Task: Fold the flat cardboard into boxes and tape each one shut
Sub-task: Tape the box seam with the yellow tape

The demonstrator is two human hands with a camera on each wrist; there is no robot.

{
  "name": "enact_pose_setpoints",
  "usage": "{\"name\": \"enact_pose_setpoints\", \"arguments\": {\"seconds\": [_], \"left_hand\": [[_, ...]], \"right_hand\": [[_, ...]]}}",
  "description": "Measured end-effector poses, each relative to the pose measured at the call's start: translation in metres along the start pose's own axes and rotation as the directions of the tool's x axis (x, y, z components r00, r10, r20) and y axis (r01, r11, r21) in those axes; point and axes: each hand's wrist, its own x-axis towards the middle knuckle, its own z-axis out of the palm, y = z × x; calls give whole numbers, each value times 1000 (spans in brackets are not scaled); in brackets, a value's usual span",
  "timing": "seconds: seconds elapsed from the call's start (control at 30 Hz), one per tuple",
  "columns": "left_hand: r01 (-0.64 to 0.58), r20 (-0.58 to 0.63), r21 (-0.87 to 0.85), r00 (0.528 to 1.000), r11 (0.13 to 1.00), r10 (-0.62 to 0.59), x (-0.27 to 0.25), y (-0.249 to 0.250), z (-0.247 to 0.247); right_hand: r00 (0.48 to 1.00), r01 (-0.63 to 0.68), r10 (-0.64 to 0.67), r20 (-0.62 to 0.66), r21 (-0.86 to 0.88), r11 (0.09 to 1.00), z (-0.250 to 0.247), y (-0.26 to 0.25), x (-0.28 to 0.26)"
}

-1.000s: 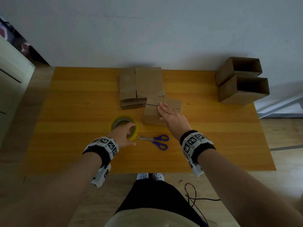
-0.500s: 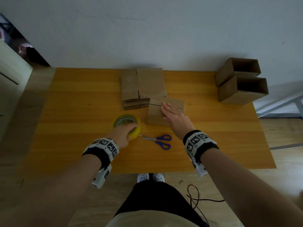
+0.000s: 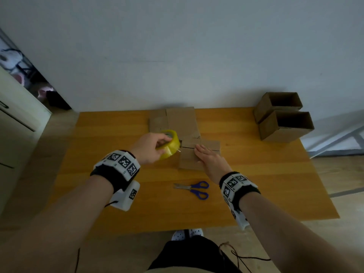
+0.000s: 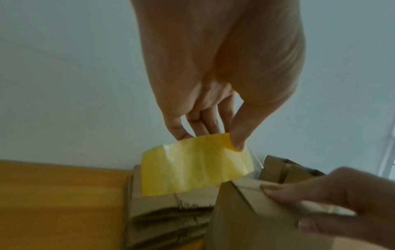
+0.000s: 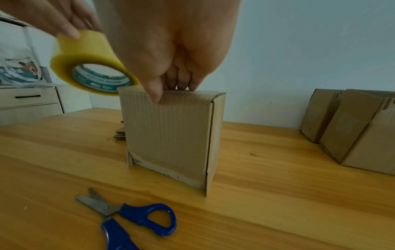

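Note:
A folded cardboard box (image 3: 189, 161) (image 5: 171, 135) stands upright mid-table. My right hand (image 3: 208, 158) (image 5: 171, 50) lies flat on its closed top flaps, thumb over the near edge. My left hand (image 3: 157, 144) (image 4: 213, 76) grips a yellow tape roll (image 3: 171, 144) (image 4: 192, 164) (image 5: 89, 57) and holds it in the air at the box's upper left edge. A stack of flat cardboard (image 3: 177, 121) (image 4: 166, 213) lies just behind the box.
Blue-handled scissors (image 3: 194, 189) (image 5: 132, 218) lie on the wooden table (image 3: 118, 203) in front of the box. Two folded boxes (image 3: 283, 119) (image 5: 350, 128) sit at the back right corner. A white cabinet (image 3: 17, 115) stands to the left.
My left hand lifted the tape roll off the table and carried it up to the box's left top edge. My right hand stayed on the box top.

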Motion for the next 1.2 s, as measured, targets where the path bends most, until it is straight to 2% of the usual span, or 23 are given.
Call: {"name": "enact_pose_setpoints", "arguments": {"seconds": [0.17,0.33,0.67,0.83,0.93,1.0,1.07,1.2], "left_hand": [[-57,8,70,998,996,56,16,28,-16],[-82,119,68,990,994,74,31,50,-18],[-106,289,214,956,971,41,53,81,-23],[-91,295,226,955,970,21,55,84,-20],[-100,295,222,955,970,31,56,85,-16],[-108,302,222,953,969,37,58,87,-15],[-119,305,230,951,966,45,59,89,-14],[-144,313,248,948,958,61,63,94,-12]], "right_hand": [[999,-1,2,43,-15,1000,-4,1,1],[998,-16,14,55,46,999,-9,1,2],[998,-62,66,-5,281,958,-12,5,2],[999,-45,45,7,259,965,-15,5,2],[997,-72,69,19,304,950,-17,4,1],[983,-175,182,35,490,854,-18,4,4],[957,-245,281,77,734,633,-21,5,9],[960,-209,254,118,904,372,-38,0,10]]}}
